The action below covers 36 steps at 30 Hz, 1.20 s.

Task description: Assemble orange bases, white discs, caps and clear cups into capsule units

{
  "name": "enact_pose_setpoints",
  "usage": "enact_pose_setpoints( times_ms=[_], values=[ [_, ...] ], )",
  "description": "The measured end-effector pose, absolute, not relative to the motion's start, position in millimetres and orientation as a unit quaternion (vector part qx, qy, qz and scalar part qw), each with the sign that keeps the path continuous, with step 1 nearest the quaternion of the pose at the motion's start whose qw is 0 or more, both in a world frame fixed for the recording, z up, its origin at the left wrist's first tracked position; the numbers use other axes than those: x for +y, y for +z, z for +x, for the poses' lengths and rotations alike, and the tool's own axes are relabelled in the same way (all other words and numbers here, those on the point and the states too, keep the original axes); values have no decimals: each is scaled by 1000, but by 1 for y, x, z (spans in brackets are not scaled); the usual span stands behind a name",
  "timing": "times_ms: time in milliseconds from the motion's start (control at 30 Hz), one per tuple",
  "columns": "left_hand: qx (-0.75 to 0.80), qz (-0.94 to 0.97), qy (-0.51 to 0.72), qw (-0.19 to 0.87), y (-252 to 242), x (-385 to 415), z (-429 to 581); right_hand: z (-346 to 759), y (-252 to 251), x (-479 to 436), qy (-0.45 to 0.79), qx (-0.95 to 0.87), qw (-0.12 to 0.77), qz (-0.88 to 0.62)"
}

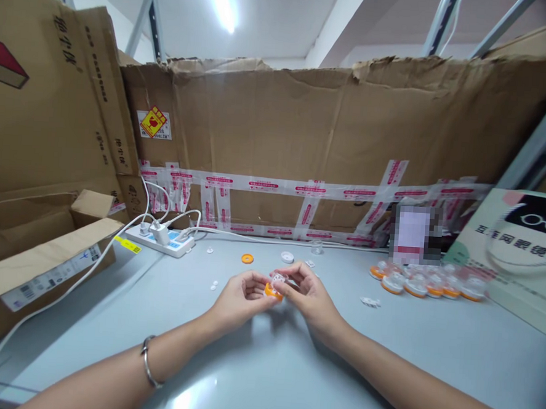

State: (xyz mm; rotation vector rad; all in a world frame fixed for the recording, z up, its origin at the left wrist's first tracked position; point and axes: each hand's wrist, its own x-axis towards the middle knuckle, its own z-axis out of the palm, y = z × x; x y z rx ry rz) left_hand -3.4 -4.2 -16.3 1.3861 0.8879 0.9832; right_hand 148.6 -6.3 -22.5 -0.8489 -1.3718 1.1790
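In front of me, above the middle of the table, my left hand (243,294) grips a round orange base (274,292) between thumb and fingers. Against that base, my right hand (308,295) pinches a small clear dome (277,279) with white, dark-marked pieces showing inside. Whether dome and base are joined I cannot tell. Just beyond my hands lie an orange disc (247,258) on the left and a white round cap (287,256). Near the right hand are a clear cup (316,247) and small white marked pieces (310,264).
Several clear domes on orange or white bases (428,283) stand at the right. White pieces (370,302) lie before them. A power strip (160,239) with cables, an open carton (42,270), a tall cardboard wall (268,130) and a printed bag (519,256) border the table.
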Motion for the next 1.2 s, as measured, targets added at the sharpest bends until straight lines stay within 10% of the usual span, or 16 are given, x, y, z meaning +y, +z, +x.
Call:
enact_pose_setpoints(
  times_ms=[1200],
  values=[
    [377,605,415,565,-19,-4,-7,150,-24,-9,508,-560,559,-341]
  ],
)
